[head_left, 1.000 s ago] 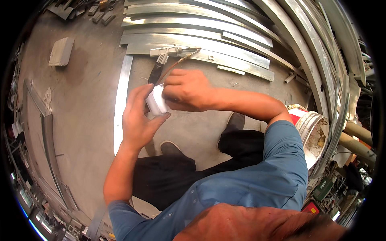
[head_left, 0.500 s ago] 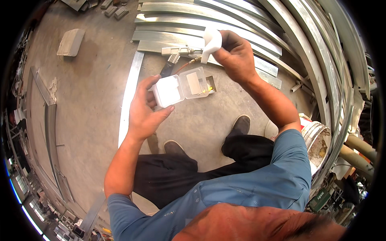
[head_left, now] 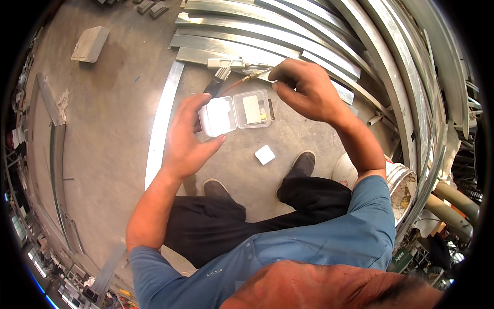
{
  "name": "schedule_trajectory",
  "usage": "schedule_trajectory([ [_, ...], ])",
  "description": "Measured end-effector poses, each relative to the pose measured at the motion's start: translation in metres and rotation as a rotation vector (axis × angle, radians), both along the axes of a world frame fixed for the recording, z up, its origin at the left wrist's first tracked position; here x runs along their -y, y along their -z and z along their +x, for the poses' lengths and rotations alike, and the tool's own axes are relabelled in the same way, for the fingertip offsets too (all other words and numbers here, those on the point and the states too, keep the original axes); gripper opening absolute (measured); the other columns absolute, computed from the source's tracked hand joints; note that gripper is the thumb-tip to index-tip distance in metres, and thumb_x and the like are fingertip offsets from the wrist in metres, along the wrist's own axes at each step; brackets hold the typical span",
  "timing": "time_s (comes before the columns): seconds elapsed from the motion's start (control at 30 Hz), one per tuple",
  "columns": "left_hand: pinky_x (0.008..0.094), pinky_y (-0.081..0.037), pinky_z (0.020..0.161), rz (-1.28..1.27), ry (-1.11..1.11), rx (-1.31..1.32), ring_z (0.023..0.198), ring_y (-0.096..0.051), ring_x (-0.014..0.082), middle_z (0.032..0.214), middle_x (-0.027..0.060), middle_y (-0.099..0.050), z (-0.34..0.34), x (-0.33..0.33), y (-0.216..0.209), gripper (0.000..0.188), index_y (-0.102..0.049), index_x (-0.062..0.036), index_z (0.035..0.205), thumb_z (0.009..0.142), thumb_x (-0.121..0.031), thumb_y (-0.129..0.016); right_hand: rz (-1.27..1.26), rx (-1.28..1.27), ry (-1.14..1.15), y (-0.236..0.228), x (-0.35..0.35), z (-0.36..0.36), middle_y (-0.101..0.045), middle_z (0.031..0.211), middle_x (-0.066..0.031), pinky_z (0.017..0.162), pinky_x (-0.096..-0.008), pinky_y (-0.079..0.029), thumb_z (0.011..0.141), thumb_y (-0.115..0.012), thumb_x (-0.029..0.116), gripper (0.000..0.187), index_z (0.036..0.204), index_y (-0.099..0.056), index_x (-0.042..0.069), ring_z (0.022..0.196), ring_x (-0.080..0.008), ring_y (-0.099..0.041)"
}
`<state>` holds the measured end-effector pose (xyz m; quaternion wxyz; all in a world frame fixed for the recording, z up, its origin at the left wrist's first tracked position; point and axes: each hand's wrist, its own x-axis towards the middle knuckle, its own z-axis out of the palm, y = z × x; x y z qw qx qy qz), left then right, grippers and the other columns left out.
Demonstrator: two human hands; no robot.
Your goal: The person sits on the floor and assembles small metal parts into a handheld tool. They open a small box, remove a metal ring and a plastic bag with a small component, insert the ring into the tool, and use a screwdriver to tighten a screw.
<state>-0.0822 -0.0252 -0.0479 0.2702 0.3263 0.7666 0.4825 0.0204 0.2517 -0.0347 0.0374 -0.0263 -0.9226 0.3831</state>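
Note:
A small clear plastic box (head_left: 217,117) with white contents is gripped by its edges between the thumb and fingers of my left hand (head_left: 188,131). Its hinged clear lid (head_left: 252,109) lies folded open to the right, with a pale rectangle showing on or through it. My right hand (head_left: 306,90) hovers up and to the right of the lid, fingers curved and thumb apart, with nothing visible between them. A flat white square pad (head_left: 265,154) is below the lid, near my shoe; whether it rests on the floor or is falling I cannot tell.
A spray gun-like metal tool (head_left: 226,64) with a hose lies ahead, beside stacked metal profiles (head_left: 267,31). A long metal strip (head_left: 163,123) runs along the left. A dirty white bucket (head_left: 401,183) stands at my right. A pale block (head_left: 90,45) sits far left.
The white pad has left my right hand and is now lower, near my shoes. My right hand has dropped slightly. My left hand still holds the opened box.

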Motion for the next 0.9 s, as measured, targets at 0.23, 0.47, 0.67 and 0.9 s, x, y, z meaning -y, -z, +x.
schedule_trajectory([
  [0.23, 0.0390, -0.058, 0.095, 0.040, 0.093, -0.175, 0.123, -0.059, 0.0303, 0.138, 0.0159, -0.051, 0.007, -0.009, -0.002, 0.077, -0.049, -0.0035, 0.139, 0.070, 0.001, -0.081, 0.483, -0.266, -0.161, 0.019, 0.061, -0.007, -0.056, 0.081, -0.0015, 0.061, -0.0350, -0.053, 0.077, -0.076, 0.023, 0.016, 0.087, -0.067, 0.014, 0.076, -0.0199, -0.061],
  [0.47, 0.0416, -0.055, 0.089, -0.023, 0.194, -0.295, 0.116, -0.060, 0.0347, 0.131, 0.0179, -0.056, 0.018, -0.009, 0.003, 0.074, -0.053, -0.0041, 0.134, 0.066, -0.003, -0.081, 0.284, -0.179, -0.221, 0.044, 0.068, 0.010, -0.058, 0.083, -0.0036, 0.059, -0.0400, -0.053, 0.081, -0.073, 0.021, 0.013, 0.085, -0.065, 0.012, 0.076, -0.0253, -0.064],
  [0.67, 0.0447, -0.050, 0.097, -0.463, 0.470, -0.131, 0.117, -0.058, 0.0414, 0.128, 0.0204, -0.057, 0.024, -0.013, 0.053, 0.071, -0.052, -0.0039, 0.134, 0.067, -0.008, -0.076, -0.049, -0.053, -0.064, 0.023, -0.017, 0.019, -0.065, 0.083, -0.0140, 0.066, -0.0379, -0.055, 0.086, -0.070, 0.016, 0.021, 0.101, -0.068, 0.001, 0.072, -0.0269, -0.066],
  [0.9, 0.0469, -0.050, 0.100, -0.558, 0.924, -0.016, 0.122, -0.057, 0.0410, 0.134, 0.0220, -0.055, 0.059, -0.019, 0.151, 0.074, -0.052, -0.0054, 0.137, 0.071, -0.019, -0.081, -1.061, 0.113, 0.315, 0.115, -0.137, 0.043, -0.067, 0.111, -0.0105, 0.075, -0.0291, -0.059, 0.084, -0.069, 0.016, 0.025, 0.106, -0.063, 0.005, 0.098, -0.0177, -0.067],
])
